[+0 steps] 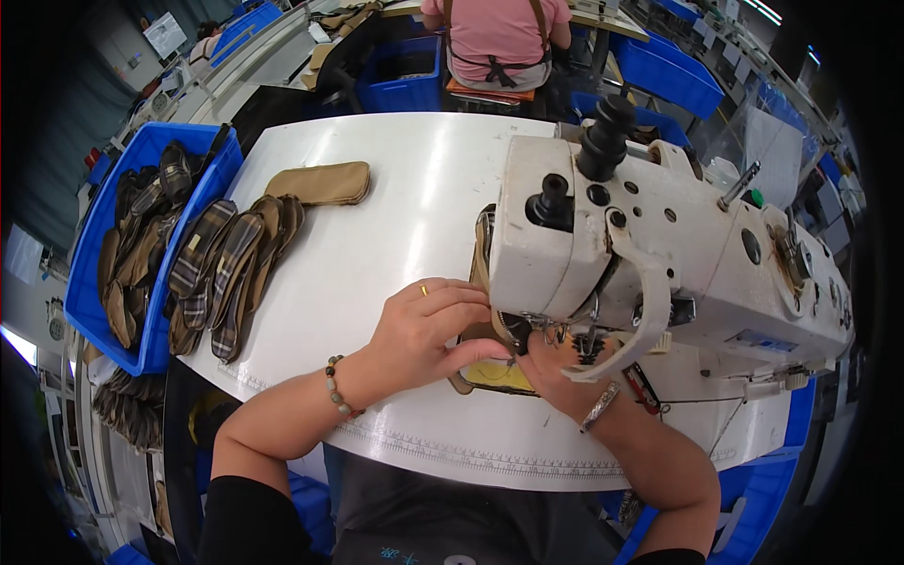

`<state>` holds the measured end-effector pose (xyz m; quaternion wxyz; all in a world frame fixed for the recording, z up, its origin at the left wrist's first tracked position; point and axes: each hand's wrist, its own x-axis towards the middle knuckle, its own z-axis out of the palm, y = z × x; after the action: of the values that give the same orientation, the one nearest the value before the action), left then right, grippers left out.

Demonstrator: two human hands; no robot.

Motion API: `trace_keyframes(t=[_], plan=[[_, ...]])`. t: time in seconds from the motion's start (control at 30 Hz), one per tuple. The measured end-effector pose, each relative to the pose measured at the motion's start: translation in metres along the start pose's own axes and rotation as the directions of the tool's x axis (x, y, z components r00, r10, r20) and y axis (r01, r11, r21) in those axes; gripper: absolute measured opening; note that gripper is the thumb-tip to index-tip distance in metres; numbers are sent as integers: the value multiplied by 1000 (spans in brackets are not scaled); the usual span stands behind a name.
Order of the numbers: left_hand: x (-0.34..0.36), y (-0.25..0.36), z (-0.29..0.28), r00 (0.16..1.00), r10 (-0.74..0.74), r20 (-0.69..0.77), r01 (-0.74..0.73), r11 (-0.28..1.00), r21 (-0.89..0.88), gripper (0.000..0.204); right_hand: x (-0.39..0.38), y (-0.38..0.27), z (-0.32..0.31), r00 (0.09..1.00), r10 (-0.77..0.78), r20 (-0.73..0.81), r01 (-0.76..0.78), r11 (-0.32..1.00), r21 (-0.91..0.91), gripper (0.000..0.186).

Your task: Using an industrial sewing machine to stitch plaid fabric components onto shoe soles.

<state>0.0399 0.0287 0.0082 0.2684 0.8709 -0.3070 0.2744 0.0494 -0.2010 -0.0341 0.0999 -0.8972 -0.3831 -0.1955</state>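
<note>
A white industrial sewing machine (551, 247) stands over the right half of the table. Under its head lies a brown fabric piece (482, 247), edged with what looks like dark zipper tape (513, 331). My left hand (428, 331) grips this piece from the left, fingers bent over it and thumb stretched toward the needle area. Close by on the right, my right hand (557, 369) has its fingertips pinched at the piece's dark edge. The machine head partly covers those fingers. Below the fingertips a yellow patch (504, 377) shows on the machine bed.
Several plaid and brown fabric pieces (240, 264) lie at the table's left, near a single tan piece (320, 183). A blue bin (80, 273) full of similar pieces stands beside them. A red-and-black tool (642, 388) lies right of my wrist. Beyond the table sits a person in pink (499, 42).
</note>
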Motion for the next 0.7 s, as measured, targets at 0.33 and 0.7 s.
trace_keyframes(t=[0.33,0.7], plan=[[1,4,1,993,1,120,-5,1000,29,30,-11,3,11,981,64,181,-83,992,97,33],[-1,17,0,988,99,122,-128,955,267,24,-4,1,2,993,23,113,-32,996,78,27]])
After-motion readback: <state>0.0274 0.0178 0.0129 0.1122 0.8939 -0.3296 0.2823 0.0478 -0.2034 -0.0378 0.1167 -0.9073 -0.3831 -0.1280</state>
